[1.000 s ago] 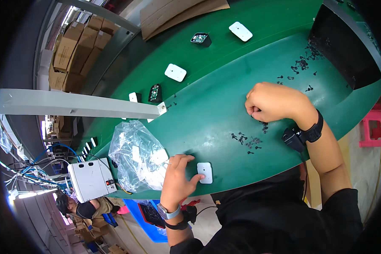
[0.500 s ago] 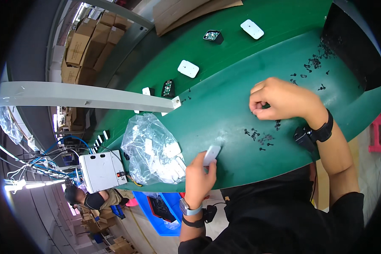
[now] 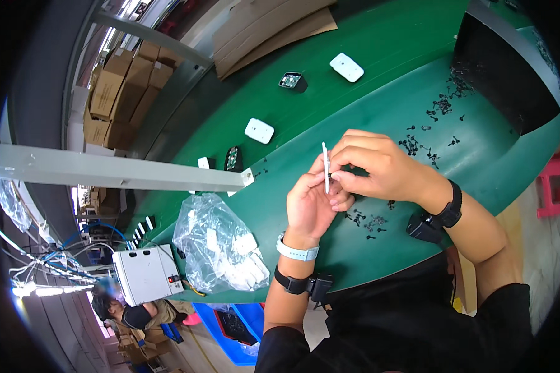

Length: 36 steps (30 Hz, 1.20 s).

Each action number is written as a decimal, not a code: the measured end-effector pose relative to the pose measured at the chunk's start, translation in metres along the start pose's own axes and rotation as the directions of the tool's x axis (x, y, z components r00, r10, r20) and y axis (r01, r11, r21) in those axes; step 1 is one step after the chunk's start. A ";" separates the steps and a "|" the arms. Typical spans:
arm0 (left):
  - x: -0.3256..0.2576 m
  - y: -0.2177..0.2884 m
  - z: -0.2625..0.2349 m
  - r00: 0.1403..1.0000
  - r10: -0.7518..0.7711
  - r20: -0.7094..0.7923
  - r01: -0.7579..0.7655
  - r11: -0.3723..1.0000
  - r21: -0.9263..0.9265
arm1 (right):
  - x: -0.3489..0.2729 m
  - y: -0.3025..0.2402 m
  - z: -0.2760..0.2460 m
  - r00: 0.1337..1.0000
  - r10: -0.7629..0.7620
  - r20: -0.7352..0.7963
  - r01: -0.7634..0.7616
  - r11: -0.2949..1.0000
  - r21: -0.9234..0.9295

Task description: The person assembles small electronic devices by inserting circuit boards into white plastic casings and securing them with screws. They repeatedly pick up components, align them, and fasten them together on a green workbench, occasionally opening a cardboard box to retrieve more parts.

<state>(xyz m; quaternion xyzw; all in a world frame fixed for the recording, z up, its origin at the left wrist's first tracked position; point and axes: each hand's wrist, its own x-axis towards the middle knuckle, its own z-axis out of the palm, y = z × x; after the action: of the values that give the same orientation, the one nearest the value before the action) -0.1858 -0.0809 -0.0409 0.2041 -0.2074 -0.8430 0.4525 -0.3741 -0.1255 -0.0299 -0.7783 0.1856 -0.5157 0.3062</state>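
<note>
White plate (image 3: 325, 163) held on edge between two hands

The fingers of the right hand (image 3: 378, 164) are bent in close to the plate's right face, thumb and forefinger pinching a small black piece (image 3: 330, 176) against it. The left hand (image 3: 309, 208), palm turned up, pinches the plate from the other side — thumb on its left, the other fingers curled past it. The plate is raised above the green table (image 3: 305, 161), its thin edge toward the viewer.

Just beyond the hands, loose black parts (image 3: 410, 145) lie scattered on the table. Left of the left hand sits a clear plastic bag (image 3: 211, 242) with white pieces inside. Farther off — across the table's far edge — lie two more white covers (image 3: 259, 130) and black housings (image 3: 233, 159) with exposed circuit boards.
</note>
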 end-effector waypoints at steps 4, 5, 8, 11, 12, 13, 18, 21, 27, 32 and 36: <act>0.006 -0.011 0.012 0.957 0.169 -0.234 -0.051 0.896 0.441 | -0.004 0.007 0.006 0.999 -0.033 -0.002 0.032 0.996 -0.079; 0.006 -0.016 0.015 0.944 0.215 -0.250 -0.084 0.891 0.446 | -0.006 0.009 0.007 0.999 -0.047 0.002 0.047 0.995 -0.092; 0.001 -0.027 0.011 0.904 0.341 -0.257 -0.147 0.814 0.562 | -0.011 0.013 0.014 0.998 -0.059 -0.002 0.059 0.995 -0.075; -0.008 -0.029 0.002 0.906 0.386 -0.175 -0.162 0.695 0.700 | -0.008 0.008 0.014 0.999 -0.006 -0.031 0.004 0.998 -0.063; -0.009 -0.027 0.002 0.909 0.384 -0.162 -0.188 0.726 0.662 | -0.005 0.004 0.009 0.999 0.004 -0.044 -0.009 0.993 -0.118; -0.009 -0.025 0.004 0.912 0.382 -0.150 -0.214 0.754 0.621 | -0.004 0.003 0.006 0.998 0.013 -0.057 -0.023 0.985 -0.173; -0.008 -0.032 -0.006 0.901 0.400 -0.165 -0.203 0.728 0.655 | -0.001 0.004 0.006 0.997 -0.042 -0.071 0.023 0.967 -0.253; -0.009 -0.027 0.002 0.927 0.349 -0.134 -0.156 0.688 0.709 | -0.004 0.008 0.007 0.996 -0.058 -0.060 0.037 0.949 -0.313; -0.008 -0.028 0.003 0.921 0.366 -0.134 -0.137 0.626 0.768 | -0.005 0.003 0.004 0.999 -0.014 0.032 0.026 0.923 -0.383; -0.008 -0.029 0.001 0.923 0.357 -0.141 -0.147 0.669 0.729 | -0.005 0.002 0.004 1.000 0.015 0.008 -0.011 0.939 -0.345; -0.007 -0.024 0.003 0.938 0.289 -0.194 -0.087 0.736 0.672 | -0.007 0.004 -0.001 0.996 0.027 0.085 0.002 0.946 -0.325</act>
<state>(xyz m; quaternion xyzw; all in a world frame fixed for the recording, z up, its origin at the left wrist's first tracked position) -0.2002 -0.0624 -0.0505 0.4462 -0.4405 -0.6279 0.4612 -0.3772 -0.1249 -0.0374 -0.8389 0.2590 -0.4415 0.1851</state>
